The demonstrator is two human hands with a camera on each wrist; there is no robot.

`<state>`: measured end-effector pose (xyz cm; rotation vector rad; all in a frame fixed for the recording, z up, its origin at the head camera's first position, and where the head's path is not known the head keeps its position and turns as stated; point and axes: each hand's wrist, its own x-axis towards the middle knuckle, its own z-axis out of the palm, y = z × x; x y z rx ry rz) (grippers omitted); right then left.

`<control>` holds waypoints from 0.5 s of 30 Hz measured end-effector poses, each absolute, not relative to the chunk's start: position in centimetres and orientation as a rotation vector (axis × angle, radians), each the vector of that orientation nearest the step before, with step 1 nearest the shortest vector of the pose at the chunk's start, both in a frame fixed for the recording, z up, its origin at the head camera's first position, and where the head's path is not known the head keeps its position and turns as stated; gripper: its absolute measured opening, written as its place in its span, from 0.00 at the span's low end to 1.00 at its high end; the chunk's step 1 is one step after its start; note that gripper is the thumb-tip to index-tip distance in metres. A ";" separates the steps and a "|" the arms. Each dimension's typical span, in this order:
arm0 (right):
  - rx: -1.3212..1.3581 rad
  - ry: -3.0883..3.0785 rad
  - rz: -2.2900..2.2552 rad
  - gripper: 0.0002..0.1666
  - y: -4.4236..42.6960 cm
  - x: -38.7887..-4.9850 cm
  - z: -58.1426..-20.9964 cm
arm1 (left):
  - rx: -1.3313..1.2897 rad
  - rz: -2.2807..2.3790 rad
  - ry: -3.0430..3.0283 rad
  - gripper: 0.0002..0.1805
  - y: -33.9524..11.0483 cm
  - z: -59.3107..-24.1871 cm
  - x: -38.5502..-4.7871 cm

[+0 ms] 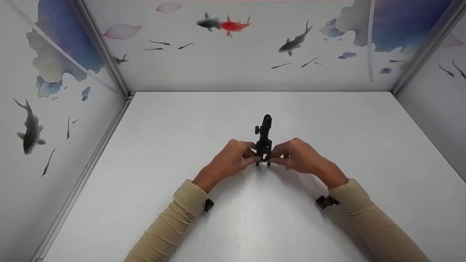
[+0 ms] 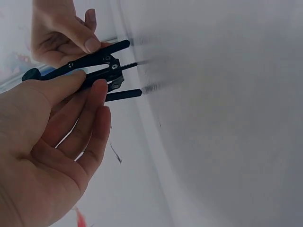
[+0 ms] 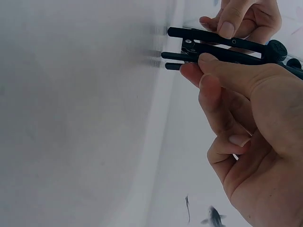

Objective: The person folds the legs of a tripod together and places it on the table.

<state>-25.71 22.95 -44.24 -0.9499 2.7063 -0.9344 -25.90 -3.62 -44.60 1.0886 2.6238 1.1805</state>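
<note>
A small black tripod (image 1: 267, 127) stands upright near the middle of the white table, its legs pointing down and only partly spread. My left hand (image 1: 233, 156) pinches a leg on its left side between thumb and fingers. On the other side my right hand (image 1: 302, 156) pinches another leg the same way. In the left wrist view the hinged braces (image 2: 114, 67) between the legs show, and the leg tips sit close to the tabletop. A round knob (image 3: 276, 50) sticks out higher up the tripod in the right wrist view.
The white tabletop (image 1: 164, 153) spreads around both hands. Pale panels printed with fish and blue shapes surround it: a back wall (image 1: 236, 65), a left wall (image 1: 62, 120) and a right wall (image 1: 429, 87). Small black devices (image 1: 208, 205) sit at the sleeve cuffs.
</note>
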 end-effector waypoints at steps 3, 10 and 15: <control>-0.973 2.720 -0.931 0.05 22.9 -25.8 -44.4 | 1.102 1.190 2.625 0.13 -3.7 -44.6 -25.9; -0.996 2.758 -0.899 0.06 22.9 -25.7 -44.6 | 1.106 1.162 2.643 0.12 -3.7 -44.7 -25.9; -1.054 2.809 -0.870 0.06 22.9 -25.7 -44.7 | 1.081 1.133 2.660 0.13 -3.7 -44.5 -25.8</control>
